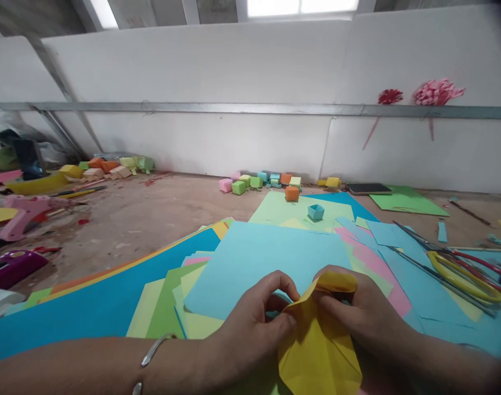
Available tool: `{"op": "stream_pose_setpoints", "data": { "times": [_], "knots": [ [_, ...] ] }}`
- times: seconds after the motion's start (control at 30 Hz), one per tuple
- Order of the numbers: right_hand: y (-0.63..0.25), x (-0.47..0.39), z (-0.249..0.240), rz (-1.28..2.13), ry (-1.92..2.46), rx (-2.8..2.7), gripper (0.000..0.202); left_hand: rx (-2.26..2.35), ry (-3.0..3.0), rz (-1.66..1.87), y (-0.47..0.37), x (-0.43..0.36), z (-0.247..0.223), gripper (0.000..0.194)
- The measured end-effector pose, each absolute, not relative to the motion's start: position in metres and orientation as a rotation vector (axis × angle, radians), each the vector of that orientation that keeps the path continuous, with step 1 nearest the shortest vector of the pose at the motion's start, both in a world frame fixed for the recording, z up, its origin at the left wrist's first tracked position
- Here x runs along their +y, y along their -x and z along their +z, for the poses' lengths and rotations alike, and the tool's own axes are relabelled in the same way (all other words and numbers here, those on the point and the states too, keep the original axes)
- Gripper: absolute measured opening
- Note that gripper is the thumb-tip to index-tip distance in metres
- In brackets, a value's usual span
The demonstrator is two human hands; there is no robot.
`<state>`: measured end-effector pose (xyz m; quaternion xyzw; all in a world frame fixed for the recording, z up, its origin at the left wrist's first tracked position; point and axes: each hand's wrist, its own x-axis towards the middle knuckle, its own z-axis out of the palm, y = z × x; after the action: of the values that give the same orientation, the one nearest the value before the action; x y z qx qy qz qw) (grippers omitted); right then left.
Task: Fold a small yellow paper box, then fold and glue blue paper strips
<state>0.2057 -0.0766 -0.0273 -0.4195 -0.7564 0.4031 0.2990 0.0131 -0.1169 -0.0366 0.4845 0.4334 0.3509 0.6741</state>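
Between my two hands is a sheet of yellow paper [320,351], creased and partly folded, its upper edge curling over at the right. My left hand [261,323] pinches its upper left edge between thumb and fingers. My right hand [357,307] grips the top right part, thumb in front, some fingers hidden behind the paper. Beneath lies a light blue sheet [271,258] on a stack of coloured papers. Beyond it, a small open blue paper box [316,212] and an orange paper cube [292,193] rest on pale green paper [267,211].
Scissors [460,269] with yellow and red handles lie at right over blue paper scraps. A dark phone [369,188] is near the wall. Several small paper cubes [256,182] line the back. On the left are a pink glue gun [26,214] and a purple tool [18,267].
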Motion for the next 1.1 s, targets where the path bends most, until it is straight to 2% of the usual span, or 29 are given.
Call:
{"op": "stream_pose_setpoints", "data": {
  "times": [0.3,0.6,0.73,0.83,1.1],
  "knots": [
    [-0.207,-0.074,-0.029,1.203,1.138,-1.878,0.008,0.944,-1.179,0.774,-0.011,-0.118,-0.031,0.044],
    [-0.206,-0.075,-0.03,1.355,1.15,-1.806,0.009,1.058,-1.165,1.01,-0.015,-0.109,-0.037,0.023],
    [-0.204,-0.077,-0.029,1.407,1.148,-1.804,0.015,1.108,-1.198,0.966,-0.014,-0.107,-0.036,0.023],
    [-0.204,-0.076,-0.028,1.325,1.176,-1.82,0.017,1.058,-1.282,0.869,-0.013,-0.11,-0.033,0.022],
    [-0.205,-0.073,-0.03,1.233,1.195,-1.921,0.014,1.003,-1.544,0.739,-0.009,-0.118,-0.031,0.038]
  ]
}}
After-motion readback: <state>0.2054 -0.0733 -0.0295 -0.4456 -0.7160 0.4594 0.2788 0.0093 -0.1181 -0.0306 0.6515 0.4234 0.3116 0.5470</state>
